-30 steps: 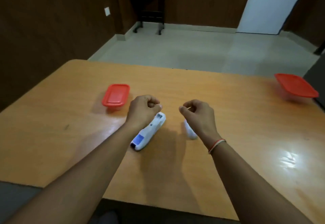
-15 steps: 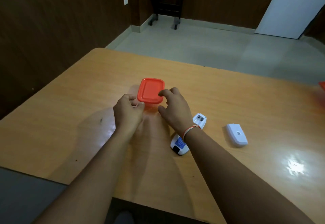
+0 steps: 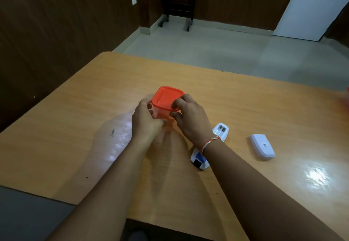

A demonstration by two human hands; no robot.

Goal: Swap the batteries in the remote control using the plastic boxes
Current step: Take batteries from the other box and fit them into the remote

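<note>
The tabletop [image 3: 245, 99] carries 1 clear plastic box with an orange lid [image 3: 167, 97], 1 white remote control [image 3: 220, 132], 1 white battery cover [image 3: 261, 146]; 2 hands.

Dim indoor scene lit from above: a bright specular glare patch lies on the glossy table [image 3: 245, 108] at the right near edge, with a paler mottled reflection left of the left hand [image 3: 146, 121]. Soft shadows of both forearms fall on the tabletop beneath them, and the wall panelling [image 3: 56, 32] at left sinks into near black. Wide-angle distortion bows the table edges and the room's lines, detail is soft overall, and a red smear at the right border is blurred.
</note>
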